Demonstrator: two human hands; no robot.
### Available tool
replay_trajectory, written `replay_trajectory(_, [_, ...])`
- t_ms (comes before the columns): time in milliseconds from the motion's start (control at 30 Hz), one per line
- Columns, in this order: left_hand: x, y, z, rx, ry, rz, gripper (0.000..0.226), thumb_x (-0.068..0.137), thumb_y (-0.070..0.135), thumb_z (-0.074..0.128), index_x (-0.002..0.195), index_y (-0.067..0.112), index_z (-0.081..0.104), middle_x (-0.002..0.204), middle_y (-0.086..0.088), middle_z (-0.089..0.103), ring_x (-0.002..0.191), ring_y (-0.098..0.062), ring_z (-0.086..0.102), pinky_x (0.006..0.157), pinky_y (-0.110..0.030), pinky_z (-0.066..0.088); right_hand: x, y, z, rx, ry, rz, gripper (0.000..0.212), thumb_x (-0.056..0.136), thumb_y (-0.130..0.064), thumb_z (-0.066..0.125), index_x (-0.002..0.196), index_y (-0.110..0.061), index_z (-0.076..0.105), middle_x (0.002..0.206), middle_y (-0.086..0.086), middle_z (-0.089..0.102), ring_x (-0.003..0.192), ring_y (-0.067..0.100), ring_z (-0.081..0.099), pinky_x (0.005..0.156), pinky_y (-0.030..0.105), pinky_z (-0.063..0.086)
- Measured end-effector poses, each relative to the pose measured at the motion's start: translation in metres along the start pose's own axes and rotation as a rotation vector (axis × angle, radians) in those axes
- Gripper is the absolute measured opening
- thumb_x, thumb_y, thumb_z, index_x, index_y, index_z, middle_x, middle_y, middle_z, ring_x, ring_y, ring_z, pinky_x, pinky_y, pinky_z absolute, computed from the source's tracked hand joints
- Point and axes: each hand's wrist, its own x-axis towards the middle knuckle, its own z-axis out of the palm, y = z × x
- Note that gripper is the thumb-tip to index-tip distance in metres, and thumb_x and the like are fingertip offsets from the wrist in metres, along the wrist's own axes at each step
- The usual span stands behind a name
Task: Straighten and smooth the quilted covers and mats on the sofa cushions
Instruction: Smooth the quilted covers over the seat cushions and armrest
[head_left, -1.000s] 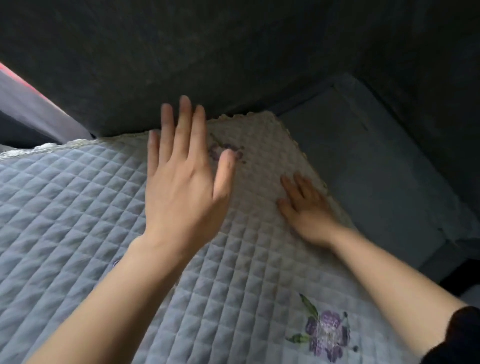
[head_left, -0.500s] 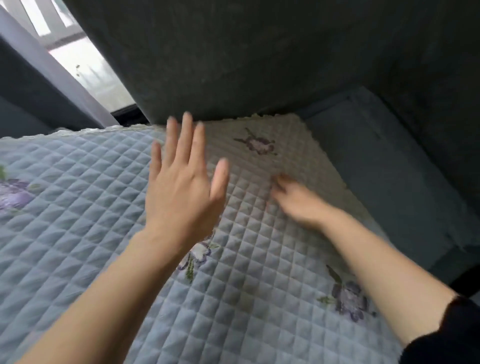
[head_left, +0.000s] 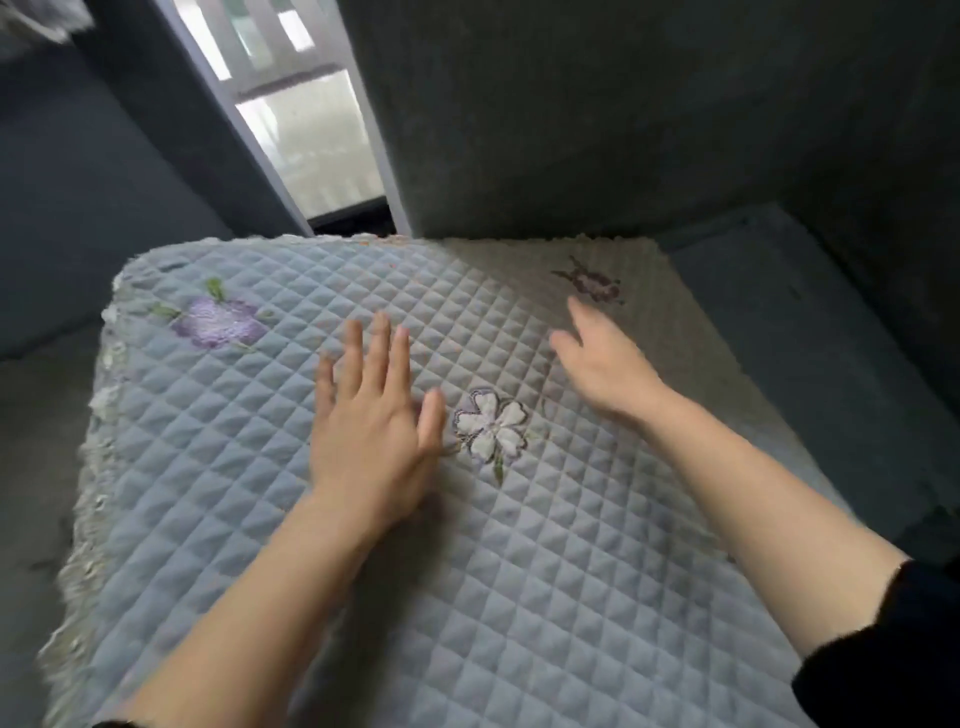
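A pale blue quilted mat (head_left: 218, 467) with embroidered purple and white flowers and a lace trim covers the sofa seat cushion. My left hand (head_left: 371, 415) lies over its middle with straight, spread fingers, palm down, just left of a white flower (head_left: 491, 423). My right hand (head_left: 602, 358) is further back and to the right, fingers straight, low over the mat near a dark purple flower (head_left: 592, 283). Neither hand holds anything.
The dark grey sofa backrest (head_left: 597, 119) rises behind the mat. A bare grey seat cushion (head_left: 810, 353) adjoins on the right. Left of the mat is a dark sofa arm (head_left: 52, 208), with a bright window (head_left: 306, 140) beyond the gap.
Both hands slid back from the mat's far right corner toward its middle. The view swung left, showing the mat's left edge, more flowers and the window.
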Motion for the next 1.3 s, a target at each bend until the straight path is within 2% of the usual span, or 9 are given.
replay_trajectory(133, [-0.007,-0.014,0.014,0.094,-0.194,-0.066,0.066,0.100,0.048,0.012,0.154,0.014,-0.004,0.160,-0.003,-0.017,0.145,-0.019,-0.022,0.118,-0.041,-0.015,-0.031,-0.069,-0.014,0.454,0.744,-0.282,0.048,0.098,-0.013,0.032,0.145,-0.007,0.036,0.154,0.006,0.031,0.144,0.012,0.023,0.118,0.023,0.016])
replay_trajectory(267, [-0.011,-0.017,-0.045,0.035,0.060,-0.010,0.066,0.099,0.050,0.010,0.152,0.018,-0.012,0.159,0.001,-0.023,0.143,-0.016,-0.029,0.114,-0.038,-0.019,-0.073,-0.034,0.095,-0.115,0.137,-0.277,0.069,0.090,-0.052,0.011,0.152,-0.023,0.010,0.160,-0.004,0.002,0.148,0.010,-0.003,0.121,0.033,-0.002])
replay_trajectory(367, [-0.025,-0.048,-0.067,-0.020,0.189,-0.057,0.070,0.094,0.054,0.007,0.151,0.018,-0.014,0.159,0.001,-0.022,0.143,-0.014,-0.027,0.115,-0.035,-0.018,-0.061,-0.026,0.100,-0.266,-0.148,-0.192,0.059,0.098,-0.045,0.021,0.153,-0.024,0.011,0.161,-0.003,0.003,0.147,0.011,-0.001,0.120,0.029,-0.001])
replay_trajectory(467, [-0.048,-0.083,-0.035,-0.003,0.041,-0.181,0.071,0.095,0.053,0.009,0.154,0.016,-0.004,0.160,-0.003,-0.017,0.146,-0.017,-0.021,0.119,-0.040,-0.012,-0.045,-0.082,0.055,-0.068,-0.035,-0.114,0.045,0.102,-0.027,0.031,0.142,-0.007,0.036,0.152,0.010,0.034,0.135,0.020,0.034,0.108,0.028,0.026])
replay_trajectory(633, [-0.052,-0.103,-0.026,-0.063,-0.094,-0.219,0.066,0.100,0.045,0.014,0.154,0.012,-0.006,0.161,-0.003,-0.017,0.146,-0.016,-0.020,0.118,-0.039,-0.014,-0.063,-0.174,0.027,0.571,0.705,-0.496,0.045,0.101,-0.018,0.030,0.143,-0.004,0.038,0.152,0.010,0.034,0.144,0.018,0.024,0.119,0.032,0.018])
replay_trajectory(800, [-0.054,-0.109,-0.109,-0.203,0.458,-0.129,0.069,0.095,0.042,0.020,0.154,0.011,0.003,0.162,-0.003,-0.008,0.147,-0.014,-0.014,0.114,-0.030,-0.014,-0.089,-0.096,0.151,-0.256,-0.041,-0.448,0.063,0.096,-0.049,0.016,0.153,-0.023,0.010,0.161,-0.004,0.001,0.148,0.014,-0.002,0.117,0.027,-0.012])
replay_trajectory(900, [-0.059,-0.110,-0.107,-0.254,0.527,-0.103,0.066,0.097,0.038,0.023,0.154,0.011,0.005,0.162,-0.004,-0.006,0.147,-0.015,-0.013,0.113,-0.026,-0.016,-0.080,-0.108,0.129,-0.207,-0.239,-0.368,0.055,0.103,-0.037,0.029,0.153,-0.020,0.015,0.161,0.000,0.006,0.147,0.012,0.003,0.113,0.021,-0.004])
replay_trajectory(1133, [-0.083,-0.121,-0.022,-0.074,-0.022,-0.181,0.067,0.095,0.045,0.006,0.154,0.014,-0.002,0.162,-0.002,-0.011,0.146,-0.013,-0.017,0.113,-0.033,-0.019,-0.115,-0.185,0.049,0.527,0.525,-0.567,0.044,0.099,-0.014,0.036,0.142,-0.009,0.042,0.149,-0.002,0.038,0.141,0.010,0.030,0.117,0.027,0.023])
replay_trajectory(1300, [-0.111,-0.099,-0.083,-0.319,0.454,-0.112,0.067,0.096,0.042,0.021,0.155,0.013,0.007,0.162,0.001,-0.007,0.145,-0.006,-0.017,0.112,-0.022,-0.019,-0.151,-0.078,0.155,-0.210,-0.045,-0.430,0.059,0.094,-0.046,0.016,0.151,-0.032,0.012,0.159,-0.010,0.000,0.141,-0.003,-0.012,0.121,0.039,-0.001])
